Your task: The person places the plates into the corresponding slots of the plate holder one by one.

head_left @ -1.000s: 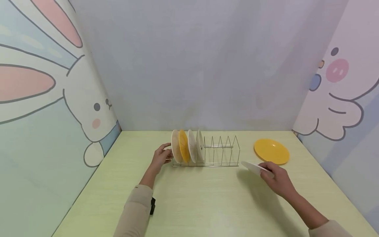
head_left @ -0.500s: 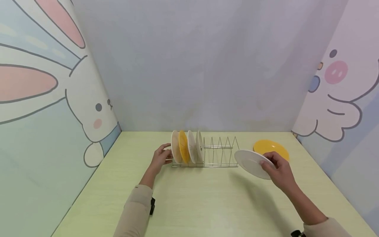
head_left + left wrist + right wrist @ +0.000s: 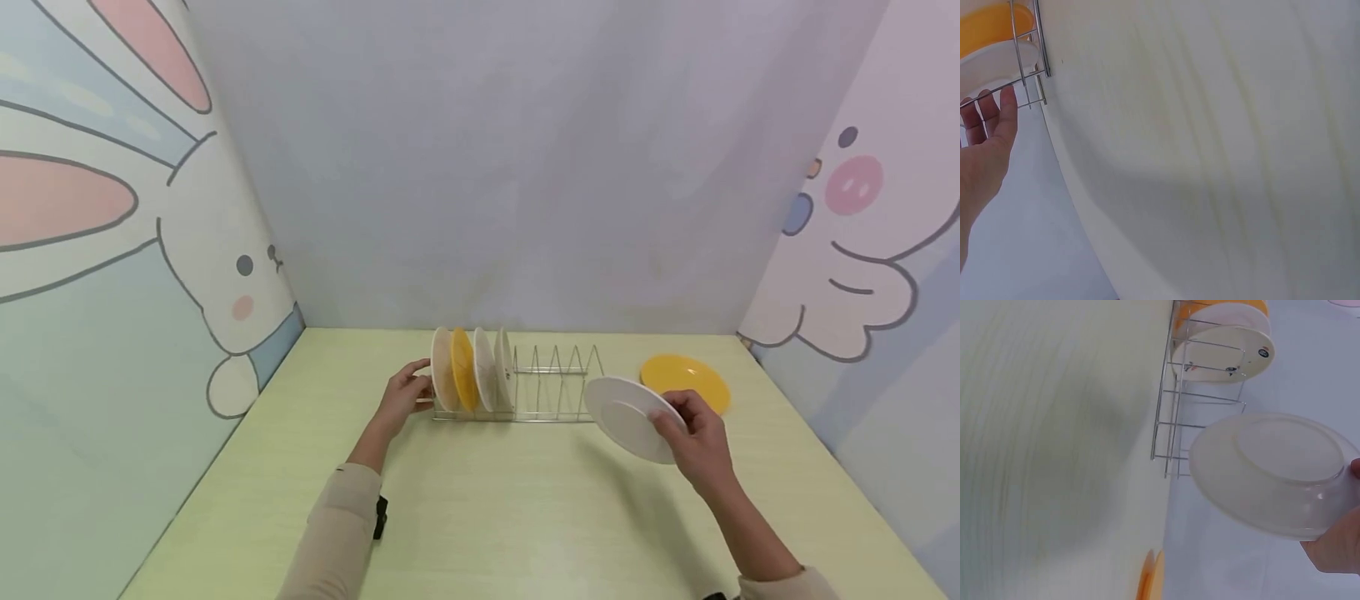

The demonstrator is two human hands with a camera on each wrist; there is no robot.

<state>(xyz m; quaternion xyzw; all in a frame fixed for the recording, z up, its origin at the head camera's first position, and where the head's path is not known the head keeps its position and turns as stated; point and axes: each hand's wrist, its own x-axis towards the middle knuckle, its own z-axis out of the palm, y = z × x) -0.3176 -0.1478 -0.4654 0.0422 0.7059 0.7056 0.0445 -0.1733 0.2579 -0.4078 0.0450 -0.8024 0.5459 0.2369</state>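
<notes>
My right hand (image 3: 697,442) pinches a white plate (image 3: 626,417) by its edge, thumb on the near face. The plate is tilted in the air, off the right end of the wire dish rack (image 3: 551,417). In the right wrist view the plate's underside (image 3: 1285,456) faces the camera. My left hand (image 3: 401,398) grips the rack's left end; the left wrist view shows its fingertips (image 3: 1008,97) at the end wire. Upright in the rack's left half stand a cream plate (image 3: 444,371), a yellow plate (image 3: 463,371), a white plate (image 3: 484,371) and a printed plate (image 3: 504,367).
A yellow plate (image 3: 684,375) lies flat on the table (image 3: 480,500), right of the rack and partly behind the right hand. Upright wire dividers (image 3: 558,375) fill the rack's right half. A grey backdrop (image 3: 510,167) rises behind, with cartoon-printed panels at both sides.
My right hand has turned the white plate from nearly edge-on to showing its broad face, and shifted it slightly left. The left hand stays at the rack's end.
</notes>
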